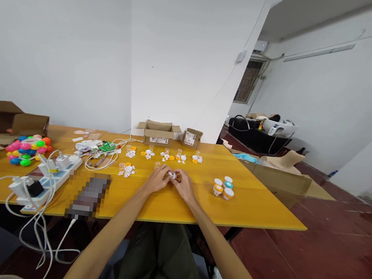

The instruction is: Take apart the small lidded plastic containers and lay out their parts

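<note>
My left hand [158, 179] and my right hand [182, 185] meet over the table, their fingers closed around a small white round part [171, 174]. My fingers cover most of it, so its exact kind does not show. Just beyond my left hand stands a clear plastic cup [157, 165]. To the left lies a group of white perforated discs [128, 171] with an orange piece. More small groups of white and orange parts [169, 157] with clear cups form a row farther back. Several assembled pieces with white tops and orange or teal rings [223, 188] stand to the right.
An open cardboard box [159, 133] and a smaller carton [192, 138] sit at the back. On the left are a phone [91, 195], a power strip [52, 181] with trailing cables, and colourful plastic balls [28, 150]. The table's edge [263, 227] runs close in front.
</note>
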The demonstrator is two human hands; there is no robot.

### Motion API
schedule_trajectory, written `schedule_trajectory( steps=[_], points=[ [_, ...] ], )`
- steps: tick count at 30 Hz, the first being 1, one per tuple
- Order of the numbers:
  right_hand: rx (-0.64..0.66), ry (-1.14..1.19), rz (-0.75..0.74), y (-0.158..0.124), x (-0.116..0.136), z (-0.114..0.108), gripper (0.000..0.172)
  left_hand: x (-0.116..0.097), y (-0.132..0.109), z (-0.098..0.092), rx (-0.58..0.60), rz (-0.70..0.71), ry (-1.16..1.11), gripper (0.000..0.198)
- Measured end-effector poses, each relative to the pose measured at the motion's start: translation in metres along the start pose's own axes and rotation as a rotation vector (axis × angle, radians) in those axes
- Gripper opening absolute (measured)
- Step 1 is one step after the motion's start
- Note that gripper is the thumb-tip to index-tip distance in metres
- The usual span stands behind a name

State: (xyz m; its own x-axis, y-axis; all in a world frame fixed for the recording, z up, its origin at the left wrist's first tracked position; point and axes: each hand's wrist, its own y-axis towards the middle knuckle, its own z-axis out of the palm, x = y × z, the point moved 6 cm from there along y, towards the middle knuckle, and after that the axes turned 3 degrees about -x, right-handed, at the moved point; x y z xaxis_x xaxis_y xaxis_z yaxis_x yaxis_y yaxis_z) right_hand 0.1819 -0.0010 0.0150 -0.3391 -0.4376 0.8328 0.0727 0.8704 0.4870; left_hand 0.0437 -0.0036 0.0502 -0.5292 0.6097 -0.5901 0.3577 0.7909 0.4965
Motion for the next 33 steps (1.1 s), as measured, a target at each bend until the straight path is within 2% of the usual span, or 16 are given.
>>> schedule_trajectory(
  steps=[8,14,21,33],
  points=[
    [0.013,-0.098,-0.084,-0.001,0.005,0.0,0.015,0.003,0.002,0.003,0.035,-0.004,-0.034,0.009],
    [0.017,-0.092,-0.119,-0.001,0.001,0.002,0.02,0.005,0.002,0.005,0.04,0.053,-0.034,0.013],
    [0.041,-0.006,-0.096,0.0,-0.005,0.005,0.024,0.009,0.003,0.007,0.044,0.09,-0.034,0.016],
    [0.084,0.093,0.005,0.001,-0.003,0.007,0.026,0.02,0.009,0.011,0.044,0.066,-0.195,0.02]
  ],
)
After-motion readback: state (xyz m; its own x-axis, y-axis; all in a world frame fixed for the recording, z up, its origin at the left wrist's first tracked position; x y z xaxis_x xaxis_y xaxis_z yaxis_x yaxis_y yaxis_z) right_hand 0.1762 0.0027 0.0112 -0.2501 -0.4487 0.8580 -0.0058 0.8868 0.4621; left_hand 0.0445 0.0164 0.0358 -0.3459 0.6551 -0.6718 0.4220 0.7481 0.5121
